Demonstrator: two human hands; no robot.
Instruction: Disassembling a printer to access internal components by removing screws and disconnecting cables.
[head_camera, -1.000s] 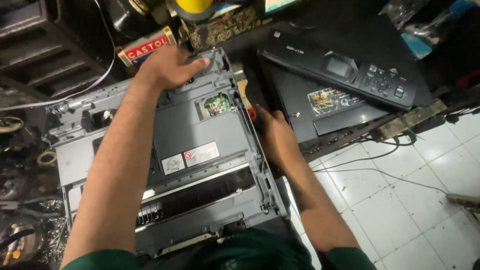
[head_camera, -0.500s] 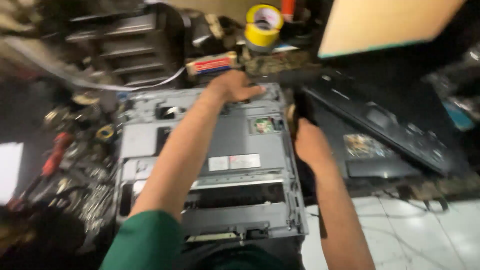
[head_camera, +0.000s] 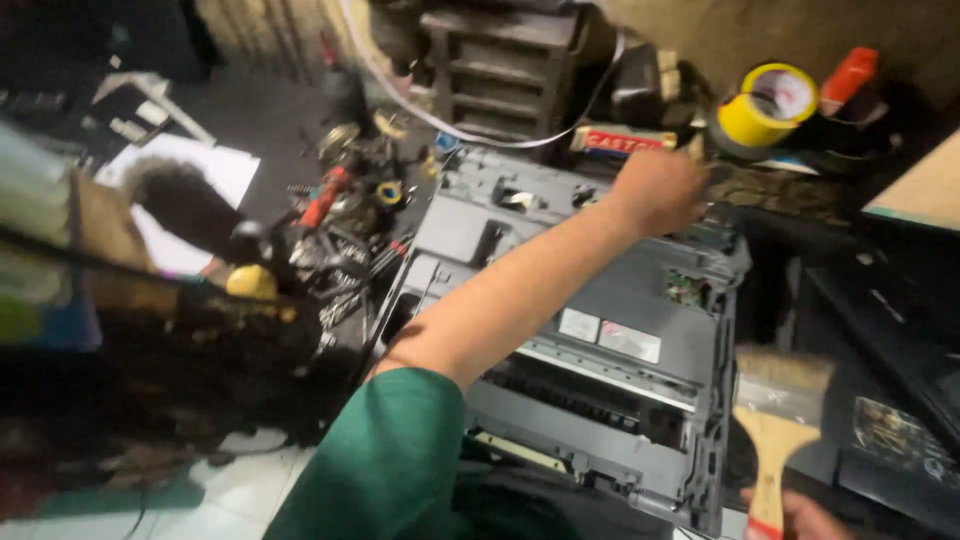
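Head view: opened grey printer chassis (head_camera: 600, 330) sitting mid-frame on cluttered surface. Left hand (head_camera: 655, 190) reaching across to chassis far edge, grip curled down onto it; clamped or just resting, cannot tell. Right hand (head_camera: 800, 518) showing at chassis near-right corner, grip closed around wooden handle of paintbrush (head_camera: 778, 420), bristles pointing up. Yellow tape roll (head_camera: 765, 108) lying beyond chassis, just past left hand. Screwdrivers and loose tools (head_camera: 340, 225) piling left of chassis.
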